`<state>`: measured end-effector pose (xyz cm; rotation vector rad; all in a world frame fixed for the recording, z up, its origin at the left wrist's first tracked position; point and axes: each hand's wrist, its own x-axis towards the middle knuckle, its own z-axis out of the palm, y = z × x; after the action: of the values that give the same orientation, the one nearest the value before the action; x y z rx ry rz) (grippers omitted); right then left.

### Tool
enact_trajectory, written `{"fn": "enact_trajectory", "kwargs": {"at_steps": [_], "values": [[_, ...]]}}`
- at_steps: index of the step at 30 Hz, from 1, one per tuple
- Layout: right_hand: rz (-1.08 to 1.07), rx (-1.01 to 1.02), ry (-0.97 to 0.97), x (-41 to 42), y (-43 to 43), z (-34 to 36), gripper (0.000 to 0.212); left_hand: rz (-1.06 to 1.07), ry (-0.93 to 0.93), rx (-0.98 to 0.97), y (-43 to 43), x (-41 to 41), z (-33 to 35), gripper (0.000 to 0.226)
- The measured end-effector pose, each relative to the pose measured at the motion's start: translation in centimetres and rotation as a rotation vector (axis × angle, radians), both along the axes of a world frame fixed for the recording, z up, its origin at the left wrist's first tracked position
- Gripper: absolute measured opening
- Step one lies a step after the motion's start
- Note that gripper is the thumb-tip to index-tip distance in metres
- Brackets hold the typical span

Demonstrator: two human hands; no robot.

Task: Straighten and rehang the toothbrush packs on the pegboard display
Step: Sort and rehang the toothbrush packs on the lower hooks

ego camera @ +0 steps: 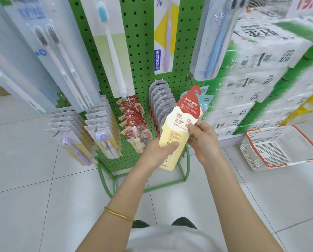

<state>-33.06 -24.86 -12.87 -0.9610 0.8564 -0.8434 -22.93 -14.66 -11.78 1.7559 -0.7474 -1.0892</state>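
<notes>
Stacked white packs (257, 57) on the right smear into blur; price sign (308, 5) clipped at the top; red-and-yellow pack (176, 130) print unreadable.

We count one green pegboard (139, 42), and on its lower hooks five bunches of toothbrush packs (132, 115); how many packs hang in each we cannot tell. One left hand (159, 151) and one right hand (204, 140) share one red-and-yellow pack (181, 120). We see one gold bangle (118, 214) and one basket (272, 151) on the floor (33, 179).

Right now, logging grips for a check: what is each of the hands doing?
Left hand: holds the lower part of the red-and-yellow toothbrush pack.
Right hand: pinches that pack's right edge.
</notes>
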Motion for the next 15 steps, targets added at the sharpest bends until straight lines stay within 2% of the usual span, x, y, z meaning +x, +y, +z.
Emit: {"fn": "enact_trajectory", "kwargs": {"at_steps": [5,11,15], "values": [[0.182,-0.079,0.005,-0.3,0.0,-0.3,0.015,0.139,-0.043,-0.076,-0.6,0.7,1.0,0.01],[0.407,-0.114,-0.014,-0.6,0.1,-0.6,0.014,0.323,-0.18,-0.288,-1.2,1.6,2.5,0.011],[0.51,-0.141,0.018,-0.8,0.3,-0.6,0.013,0.431,-0.182,-0.389,-1.3,2.1,3.3,0.015]]}}
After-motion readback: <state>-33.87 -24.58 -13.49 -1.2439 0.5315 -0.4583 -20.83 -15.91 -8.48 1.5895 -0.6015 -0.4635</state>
